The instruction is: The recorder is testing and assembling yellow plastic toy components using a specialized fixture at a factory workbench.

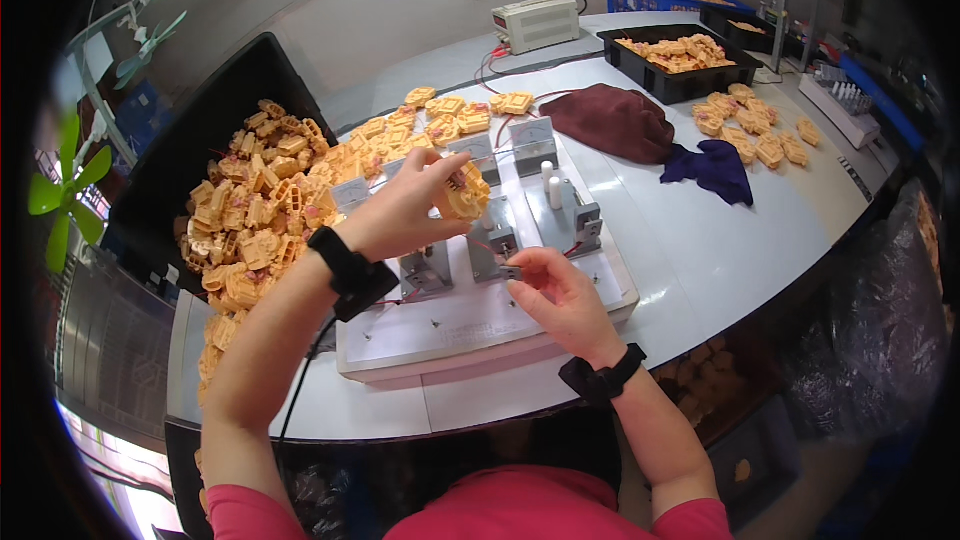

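My left hand (412, 202) grips a yellow plastic part (466, 194) above the middle station of a white test fixture (480, 325). Thumb and fingers wrap around that part's sides. At the front of the same station, my right hand (562, 298) is curled, thumb and forefinger close to a small grey clamp block (496, 258). What lies between those fingertips is too small to make out. To the right, another grey station (556, 225) carries white upright pegs. Analog meters (534, 143) with pale dials stand in a row behind the stations.
A black bin (255, 70) at left spills a heap of yellow parts (262, 210) onto the table. Farther back are a bench power supply (536, 24) with red leads, a maroon cloth (610, 122), a dark blue cloth (712, 170) and a black tray (665, 88) of parts.
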The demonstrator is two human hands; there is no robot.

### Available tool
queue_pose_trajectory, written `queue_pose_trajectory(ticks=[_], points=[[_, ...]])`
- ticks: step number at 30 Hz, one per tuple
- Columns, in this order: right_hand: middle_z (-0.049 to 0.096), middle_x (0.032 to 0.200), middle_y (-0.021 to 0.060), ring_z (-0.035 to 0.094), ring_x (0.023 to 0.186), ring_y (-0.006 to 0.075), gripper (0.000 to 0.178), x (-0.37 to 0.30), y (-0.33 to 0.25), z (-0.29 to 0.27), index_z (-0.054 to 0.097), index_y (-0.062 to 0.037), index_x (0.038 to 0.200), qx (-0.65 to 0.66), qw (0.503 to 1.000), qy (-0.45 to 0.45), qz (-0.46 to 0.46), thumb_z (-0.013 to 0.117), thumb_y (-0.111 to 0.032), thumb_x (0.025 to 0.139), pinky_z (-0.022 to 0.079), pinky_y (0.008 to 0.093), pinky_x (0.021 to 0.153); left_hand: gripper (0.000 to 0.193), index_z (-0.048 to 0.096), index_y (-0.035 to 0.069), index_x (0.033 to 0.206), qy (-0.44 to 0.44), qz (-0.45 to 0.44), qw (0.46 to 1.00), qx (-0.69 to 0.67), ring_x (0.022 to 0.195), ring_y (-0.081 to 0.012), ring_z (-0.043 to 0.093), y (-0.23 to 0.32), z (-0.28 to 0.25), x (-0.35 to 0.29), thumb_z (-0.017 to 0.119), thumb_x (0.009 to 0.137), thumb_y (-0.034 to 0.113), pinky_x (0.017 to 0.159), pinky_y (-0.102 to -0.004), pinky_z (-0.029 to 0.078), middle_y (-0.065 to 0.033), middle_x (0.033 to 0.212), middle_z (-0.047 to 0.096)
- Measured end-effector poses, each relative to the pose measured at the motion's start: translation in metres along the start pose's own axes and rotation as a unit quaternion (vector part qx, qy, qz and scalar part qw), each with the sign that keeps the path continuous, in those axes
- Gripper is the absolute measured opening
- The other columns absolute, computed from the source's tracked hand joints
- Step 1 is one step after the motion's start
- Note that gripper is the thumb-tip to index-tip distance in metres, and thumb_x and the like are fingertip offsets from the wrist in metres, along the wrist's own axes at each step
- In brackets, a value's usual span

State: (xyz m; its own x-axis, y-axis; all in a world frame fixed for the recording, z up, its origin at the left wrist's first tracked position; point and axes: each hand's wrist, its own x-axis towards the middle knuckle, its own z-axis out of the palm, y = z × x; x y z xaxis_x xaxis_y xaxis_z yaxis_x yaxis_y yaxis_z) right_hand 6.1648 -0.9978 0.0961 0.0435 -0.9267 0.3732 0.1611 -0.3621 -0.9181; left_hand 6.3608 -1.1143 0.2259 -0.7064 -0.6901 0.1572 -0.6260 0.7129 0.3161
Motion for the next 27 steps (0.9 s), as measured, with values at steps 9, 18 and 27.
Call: queue_pose_trajectory(ticks=[9,18,27], points=[[0.062,0.098,0.0016,0.058,0.087,0.0084,0.029,0.0,0.003,0.001,0.059,-0.0063,0.117,0.018,1.0,-0.003,-0.003,0.067,-0.014,0.091,0.049,0.0249,0.078,0.055,0.05,-0.001,0.132,-0.15,0.001,0.984,0.1,0.117,-0.0368,0.057,0.026,0.004,0.019,0.07,0.084,0.014,0.099,-0.0407,0.046,-0.023,0.129,0.057],[0.062,0.099,0.0088,0.062,0.086,0.0161,0.022,-0.003,-0.019,0.002,0.059,-0.0032,0.111,-0.186,0.977,0.099,-0.028,0.065,-0.01,0.09,0.051,0.0291,0.07,0.062,0.041,0.012,0.147,-0.02,-0.093,0.991,-0.097,0.126,-0.0197,0.049,0.059,-0.071,-0.101,0.067,0.092,0.022,0.102,-0.0346,0.043,-0.0109,0.144,0.047],[0.062,0.088,0.0119,0.061,0.077,0.0259,0.016,-0.002,-0.018,0.001,0.067,-0.002,0.093,-0.46,0.883,-0.068,-0.064,0.069,-0.016,0.086,0.049,0.0346,0.072,0.048,0.048,0.001,0.138,0.162,-0.31,0.845,-0.405,0.117,-0.0186,0.055,0.023,0.01,-0.277,0.061,0.093,0.011,0.097,-0.0314,0.045,-0.0106,0.127,0.058]])
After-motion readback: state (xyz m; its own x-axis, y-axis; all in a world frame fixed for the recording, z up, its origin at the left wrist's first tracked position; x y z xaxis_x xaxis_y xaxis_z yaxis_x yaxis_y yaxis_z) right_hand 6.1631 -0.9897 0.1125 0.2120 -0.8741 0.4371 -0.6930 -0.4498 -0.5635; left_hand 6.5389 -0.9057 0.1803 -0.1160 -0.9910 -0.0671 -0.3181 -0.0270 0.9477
